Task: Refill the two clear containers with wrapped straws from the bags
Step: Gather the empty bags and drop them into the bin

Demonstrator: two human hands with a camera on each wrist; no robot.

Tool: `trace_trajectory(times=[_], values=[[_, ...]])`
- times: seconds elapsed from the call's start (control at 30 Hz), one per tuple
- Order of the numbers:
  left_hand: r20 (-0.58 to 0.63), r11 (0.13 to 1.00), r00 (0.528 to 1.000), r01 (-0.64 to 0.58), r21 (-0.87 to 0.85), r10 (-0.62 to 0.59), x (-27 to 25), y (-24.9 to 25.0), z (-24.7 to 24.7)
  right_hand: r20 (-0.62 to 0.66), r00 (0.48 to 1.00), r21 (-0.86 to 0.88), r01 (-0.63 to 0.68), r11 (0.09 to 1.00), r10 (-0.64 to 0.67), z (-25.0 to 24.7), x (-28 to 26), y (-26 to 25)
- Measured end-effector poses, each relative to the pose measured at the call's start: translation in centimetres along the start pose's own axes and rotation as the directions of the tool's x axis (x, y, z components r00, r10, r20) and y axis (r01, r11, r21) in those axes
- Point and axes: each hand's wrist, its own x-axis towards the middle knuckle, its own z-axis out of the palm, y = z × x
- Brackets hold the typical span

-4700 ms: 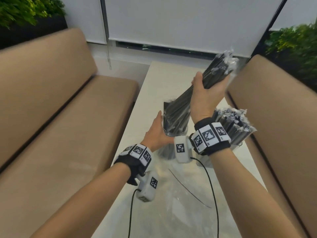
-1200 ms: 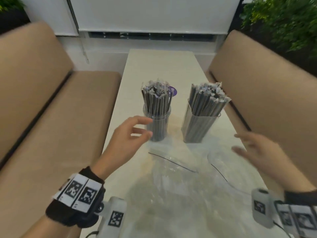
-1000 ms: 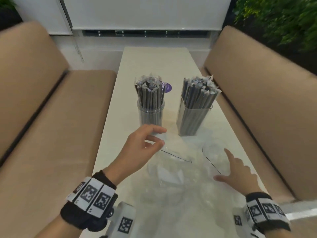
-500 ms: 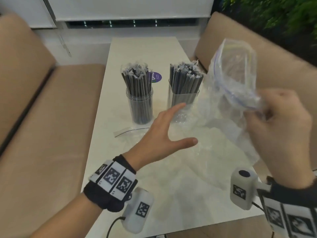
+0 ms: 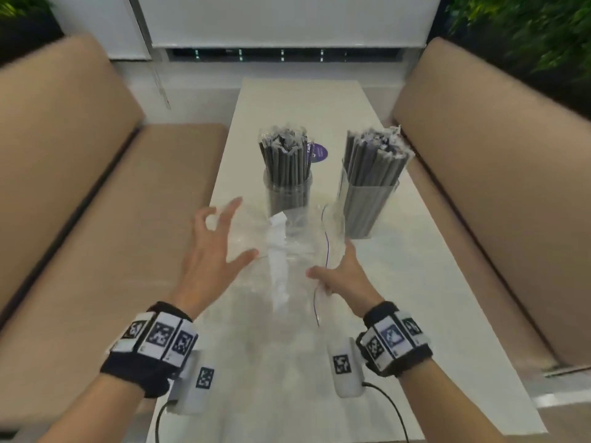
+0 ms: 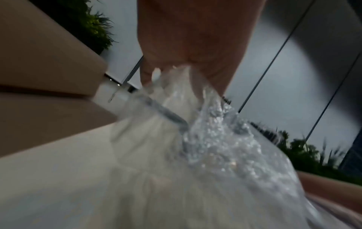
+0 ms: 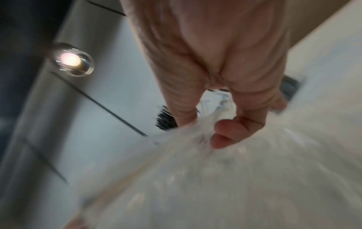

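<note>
Nearest, the right hand (image 5: 343,278) has a fold of the clear empty bag (image 5: 284,266) pinched between thumb and curled fingers (image 7: 231,133), as the right wrist view shows. The left hand (image 5: 212,251) is spread wide just left of the bag, thumb reaching toward the plastic; the blurred left wrist view suggests its fingertips touch the film, but I cannot tell if they grip it. The bag lies crumpled between the two hands on the table (image 5: 415,282), its long axis running away from the person toward the containers, so the right hand looks best placed to lift it off. Beyond the fingers stand the round container (image 5: 287,193) and, well right of it, the square container (image 5: 367,206), both packed with upright wrapped straws (image 5: 284,155); the refill looks complete.
</note>
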Motion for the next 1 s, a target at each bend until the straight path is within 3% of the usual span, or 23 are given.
trace_trajectory(times=[0.03,0.1,0.17,0.2,0.27,0.33,0.43,0.5,0.57,0.63,0.7,0.77,0.8,0.87,0.9,1.0], values=[[0.146,1.0,0.989,0.001,0.011,-0.002,-0.6,-0.4,1.0,0.031,0.998,0.03,-0.056,0.998,0.055,0.7,0.7,0.5],[0.428,0.989,0.892,0.132,0.065,-0.147,-1.7,-2.1,3.7,0.098,0.985,0.061,-0.148,0.987,0.142,1.8,1.7,1.2],[0.536,0.965,0.806,0.167,0.201,-0.251,-2.3,-3.4,5.9,0.175,0.97,0.059,-0.182,0.981,0.17,2.8,2.0,1.5],[0.554,0.962,0.791,0.161,0.221,-0.26,-2.6,-3.8,6.8,0.207,0.966,0.065,-0.171,0.983,0.154,3.1,1.9,1.5],[0.525,0.969,0.817,0.161,0.19,-0.238,-3.4,-3.6,7.5,0.27,0.959,0.129,-0.126,0.984,0.087,3.9,1.4,1.4],[0.388,0.971,0.893,0.188,0.146,-0.231,-3.8,-3.4,7.3,0.322,0.946,0.222,-0.115,0.968,0.039,4.9,0.9,1.2],[0.231,0.945,0.942,0.283,-0.161,-0.243,-4.0,-3.9,6.1,0.264,0.964,0.243,-0.046,0.969,-0.021,6.4,0.0,0.2],[0.158,0.811,0.947,0.322,-0.489,-0.28,-4.5,-4.7,3.8,0.233,0.969,0.215,0.024,0.976,-0.076,7.7,-0.2,-0.1],[0.137,0.618,0.922,0.347,-0.705,-0.361,-5.3,-5.3,0.8,0.313,0.947,0.154,0.025,0.988,-0.073,9.8,-0.9,-0.6],[0.164,0.426,0.91,0.33,-0.842,-0.38,-5.8,-6.4,-1.5,0.501,0.864,0.197,-0.056,0.979,-0.051,12.9,-1.8,-1.4],[0.18,0.344,0.905,0.322,-0.882,-0.385,-6.0,-8.5,-3.4,0.624,0.773,0.367,-0.159,0.916,-0.116,16.8,-2.8,-2.5],[0.165,0.391,0.905,0.326,-0.861,-0.392,-6.1,-12.2,-4.9,0.571,0.808,0.446,-0.155,0.881,-0.147,21.0,-3.5,-4.0],[0.144,0.478,0.913,0.329,-0.814,-0.382,-6.2,-14.4,-5.6,0.507,0.851,0.428,-0.11,0.897,-0.138,23.3,-3.6,-4.4],[0.193,0.649,0.914,0.391,-0.653,-0.357,-6.9,-20.6,-6.7,0.346,0.93,0.274,0.025,0.961,-0.123,28.1,-3.1,-4.8],[0.215,0.693,0.897,0.435,-0.575,-0.385,-7.3,-24.1,-6.9,0.269,0.955,0.16,0.084,0.984,-0.126,30.5,-2.4,-5.0],[0.21,0.7,0.826,0.557,-0.447,-0.523,-10.0,-32.6,-7.8,0.018,0.993,-0.042,0.115,0.992,-0.115,35.6,0.6,-5.3]])
